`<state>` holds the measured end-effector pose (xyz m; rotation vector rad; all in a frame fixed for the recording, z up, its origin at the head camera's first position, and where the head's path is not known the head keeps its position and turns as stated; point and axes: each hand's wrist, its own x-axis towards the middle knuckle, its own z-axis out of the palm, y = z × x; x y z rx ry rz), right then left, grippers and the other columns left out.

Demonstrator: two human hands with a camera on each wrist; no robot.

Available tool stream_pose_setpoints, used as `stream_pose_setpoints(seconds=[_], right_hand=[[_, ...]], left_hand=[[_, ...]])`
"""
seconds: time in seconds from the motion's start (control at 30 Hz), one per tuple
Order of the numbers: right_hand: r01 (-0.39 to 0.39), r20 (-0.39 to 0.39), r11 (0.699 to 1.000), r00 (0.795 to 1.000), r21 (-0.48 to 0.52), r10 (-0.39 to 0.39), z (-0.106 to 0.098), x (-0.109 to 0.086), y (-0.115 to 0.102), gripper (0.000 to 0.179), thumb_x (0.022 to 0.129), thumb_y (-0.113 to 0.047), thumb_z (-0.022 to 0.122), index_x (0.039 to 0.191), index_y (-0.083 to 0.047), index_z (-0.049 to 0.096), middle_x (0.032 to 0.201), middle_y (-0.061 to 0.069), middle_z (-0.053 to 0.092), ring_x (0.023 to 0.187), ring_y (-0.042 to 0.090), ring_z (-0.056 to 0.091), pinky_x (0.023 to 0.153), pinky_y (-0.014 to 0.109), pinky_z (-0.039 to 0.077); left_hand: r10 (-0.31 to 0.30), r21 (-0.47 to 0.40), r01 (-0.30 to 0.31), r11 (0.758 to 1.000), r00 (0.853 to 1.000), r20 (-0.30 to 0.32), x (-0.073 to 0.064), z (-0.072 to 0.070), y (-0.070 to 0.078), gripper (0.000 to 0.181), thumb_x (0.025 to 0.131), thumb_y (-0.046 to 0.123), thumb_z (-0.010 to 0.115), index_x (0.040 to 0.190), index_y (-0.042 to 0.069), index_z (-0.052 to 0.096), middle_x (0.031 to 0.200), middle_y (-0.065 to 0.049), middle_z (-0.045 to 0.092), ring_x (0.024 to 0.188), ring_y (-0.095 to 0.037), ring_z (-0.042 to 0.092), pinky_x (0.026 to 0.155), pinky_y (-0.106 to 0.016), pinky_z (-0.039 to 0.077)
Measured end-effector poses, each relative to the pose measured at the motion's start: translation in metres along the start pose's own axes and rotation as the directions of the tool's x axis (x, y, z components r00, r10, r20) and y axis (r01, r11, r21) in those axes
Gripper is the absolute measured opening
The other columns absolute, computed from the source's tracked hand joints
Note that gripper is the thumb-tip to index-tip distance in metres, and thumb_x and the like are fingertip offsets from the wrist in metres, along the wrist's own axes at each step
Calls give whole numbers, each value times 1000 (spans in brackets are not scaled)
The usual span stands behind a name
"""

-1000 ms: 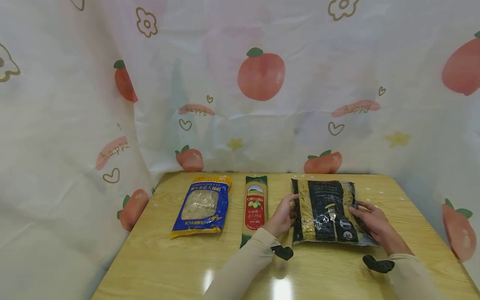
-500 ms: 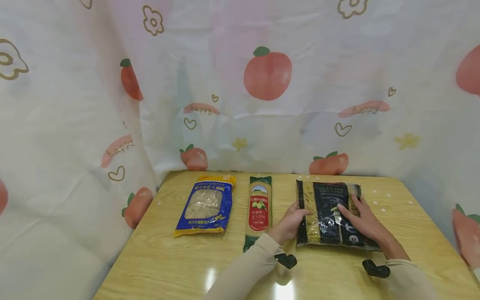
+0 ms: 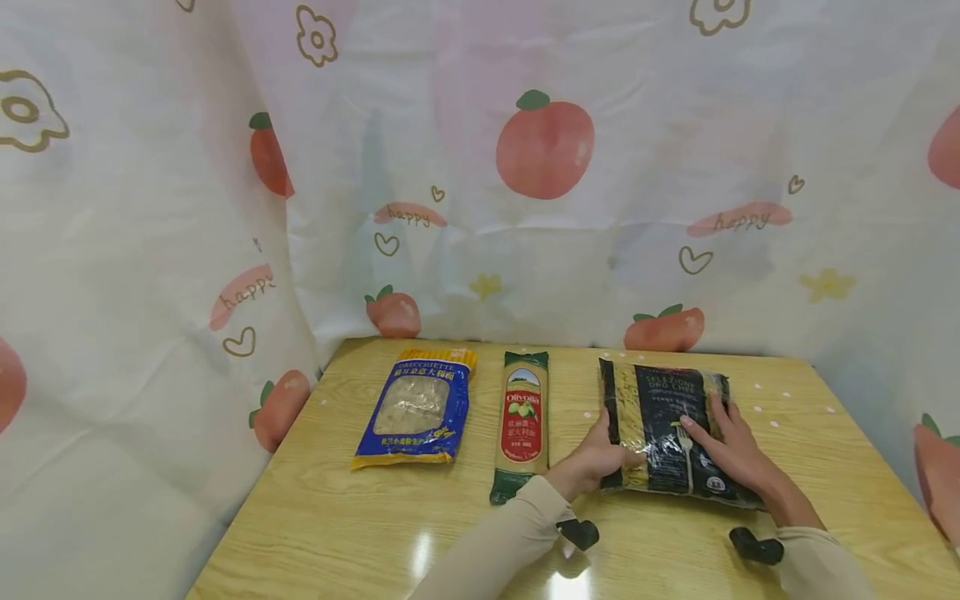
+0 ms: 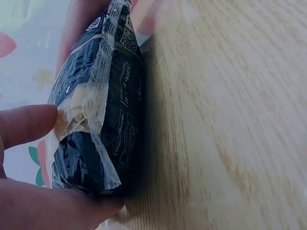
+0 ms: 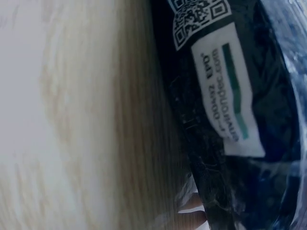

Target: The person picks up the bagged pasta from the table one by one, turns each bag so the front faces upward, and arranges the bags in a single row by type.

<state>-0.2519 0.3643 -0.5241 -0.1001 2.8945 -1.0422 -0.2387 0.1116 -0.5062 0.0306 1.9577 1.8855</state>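
Note:
A black bag of penne (image 3: 663,400) with a yellowish pasta window lies on the right of the table in the head view, slightly angled. My left hand (image 3: 598,454) grips its left edge. In the left wrist view the thumb (image 4: 29,123) presses the bag's face while other fingers are at its underside. At the right end, my right hand (image 3: 738,454) holds the bag, thumb on the printed front and fingers spread over the right side. The right wrist view shows the bag's near edge (image 5: 249,182) close up, with fingertips (image 5: 192,218) low beside it.
A slim pack of spaghetti (image 3: 522,425) lies just left of my left hand. Farther left is a blue and yellow bag of orecchiette (image 3: 415,406). Printed curtain (image 3: 547,250) encloses the wooden table (image 3: 352,533) at the back and sides.
My right hand has shifted from the bag's right edge farther over its front. My left thumb now lies lower on the face. The bag has turned slightly, and the head view has swung a little left.

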Motion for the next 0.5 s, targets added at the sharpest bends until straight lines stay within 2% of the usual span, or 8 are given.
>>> stream_pose_setpoints(seconds=[0.23, 0.4, 0.5], right_hand=[[-30, -4, 999, 1000, -33, 30, -7, -10, -13, 97, 106, -58, 40, 161, 4, -12, 158, 51, -14, 140, 76, -3, 103, 88, 13], [-44, 6, 996, 999, -73, 45, -18, -14, -23, 100, 106, -59, 37, 158, 9, -14, 155, 53, -15, 137, 79, -3, 103, 88, 14], [-34, -20, 997, 999, -73, 33, -22, -16, -34, 100, 106, -58, 38, 158, 11, -13, 157, 51, -17, 139, 78, -4, 103, 88, 14]], left_hand=[[-2, 77, 1, 997, 1000, 6, -9, -6, 4, 92, 88, 10, 77, 164, 15, 26, 169, -10, 30, 157, -36, 28, 123, -57, 33], [40, 163, -43, 986, 999, 21, -21, -26, 19, 86, 95, 23, 73, 165, 19, 25, 169, -9, 30, 156, -35, 31, 121, -58, 36], [76, 198, -85, 977, 996, 51, -29, -43, 29, 79, 97, 30, 70, 164, 23, 28, 168, -11, 33, 155, -34, 34, 119, -58, 39]])
